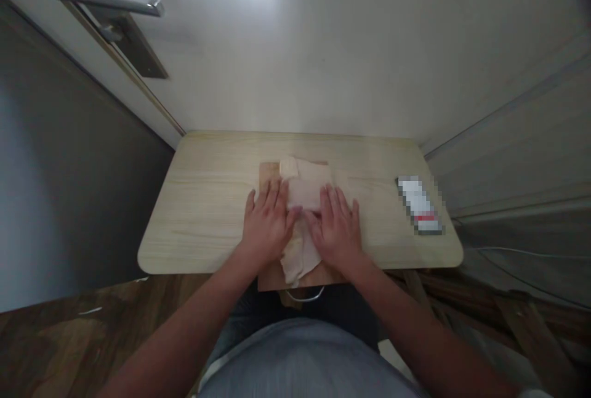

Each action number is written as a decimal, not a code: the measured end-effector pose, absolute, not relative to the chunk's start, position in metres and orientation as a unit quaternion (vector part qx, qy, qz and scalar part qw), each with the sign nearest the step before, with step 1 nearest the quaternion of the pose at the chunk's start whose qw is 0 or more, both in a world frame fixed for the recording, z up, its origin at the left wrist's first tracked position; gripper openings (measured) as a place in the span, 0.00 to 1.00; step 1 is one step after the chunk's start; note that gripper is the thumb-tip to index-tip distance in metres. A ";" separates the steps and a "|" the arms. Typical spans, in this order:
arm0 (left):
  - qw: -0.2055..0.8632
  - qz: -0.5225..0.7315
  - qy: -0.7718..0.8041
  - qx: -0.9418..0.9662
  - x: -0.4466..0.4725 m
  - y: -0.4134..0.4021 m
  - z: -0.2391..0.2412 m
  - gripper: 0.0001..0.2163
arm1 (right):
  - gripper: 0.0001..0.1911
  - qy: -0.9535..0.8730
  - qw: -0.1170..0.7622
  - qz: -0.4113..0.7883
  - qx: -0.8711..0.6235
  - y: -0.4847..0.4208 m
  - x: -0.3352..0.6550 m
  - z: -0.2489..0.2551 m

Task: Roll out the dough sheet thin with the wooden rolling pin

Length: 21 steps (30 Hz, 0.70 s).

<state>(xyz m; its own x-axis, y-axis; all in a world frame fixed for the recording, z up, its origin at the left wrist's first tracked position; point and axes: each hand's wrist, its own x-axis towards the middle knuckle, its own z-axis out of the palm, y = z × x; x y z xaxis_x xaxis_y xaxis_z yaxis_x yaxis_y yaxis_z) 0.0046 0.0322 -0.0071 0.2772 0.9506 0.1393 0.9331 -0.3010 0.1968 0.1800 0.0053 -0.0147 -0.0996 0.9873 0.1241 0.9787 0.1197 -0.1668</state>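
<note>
A pale cream sheet, soft like cloth (308,193), lies folded over itself on a brown wooden board (269,171). Its far end reaches the board's far edge and its near end tapers toward me. Flat on the left side of the folded part rests my left hand (268,219), fingers stretched forward and spread. My right hand (339,225) lies the same way on the right side, little finger apart. Both thumbs point inward and touch the near edge of the fold, almost meeting. What the sheet is made of is unclear.
The board sits on a light wood-grain table (198,201) with rounded corners, against a white door with a metal handle (106,0). A phone (420,204), pixelated, lies at the table's right. A metal loop handle (307,297) shows below the board's near edge. Cables (521,253) run at the right.
</note>
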 end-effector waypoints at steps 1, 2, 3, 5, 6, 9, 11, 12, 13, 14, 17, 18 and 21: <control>0.042 0.118 0.583 0.803 0.002 0.022 -0.008 0.30 | 0.36 -0.750 0.105 0.018 -0.653 -0.006 0.181 -0.016; 0.045 0.120 0.578 0.806 0.001 0.017 -0.008 0.29 | 0.36 -0.754 0.106 0.016 -0.648 -0.012 0.182 -0.018; 0.047 0.122 0.575 0.807 0.000 0.017 -0.008 0.29 | 0.36 -0.754 0.105 0.013 -0.648 -0.012 0.183 -0.018; 0.045 0.123 0.578 0.806 0.002 0.034 -0.008 0.28 | 0.36 -0.746 0.102 0.008 -0.658 0.005 0.183 -0.019; 0.043 0.122 0.581 0.803 0.004 0.049 -0.007 0.28 | 0.36 -0.740 0.100 0.007 -0.665 0.020 0.182 -0.019; 0.048 0.103 0.596 0.795 0.012 0.105 -0.005 0.30 | 0.35 -0.723 0.099 0.003 -0.684 0.082 0.181 -0.015; 0.059 0.090 0.604 0.790 0.016 0.140 -0.006 0.31 | 0.36 -0.713 0.095 0.019 -0.694 0.121 0.181 -0.011; 0.065 0.083 0.610 0.786 0.017 0.154 -0.006 0.31 | 0.37 -0.710 0.089 0.034 -0.698 0.136 0.181 -0.009; 0.068 0.080 0.616 0.781 0.017 0.164 -0.007 0.31 | 0.37 -0.707 0.079 0.051 -0.701 0.148 0.181 -0.007; 0.071 0.079 0.621 0.777 0.018 0.170 -0.008 0.31 | 0.36 -0.705 0.069 0.064 -0.703 0.155 0.181 -0.006; 0.076 0.084 0.623 0.774 0.017 0.165 -0.008 0.31 | 0.35 -0.707 0.055 0.070 -0.702 0.150 0.181 -0.005; 0.076 0.086 0.620 0.776 0.017 0.156 -0.008 0.31 | 0.35 -0.709 0.059 0.061 -0.700 0.141 0.181 -0.006; 0.064 0.096 0.615 0.780 0.017 0.119 -0.004 0.31 | 0.33 -0.716 0.079 0.027 -0.693 0.100 0.179 -0.009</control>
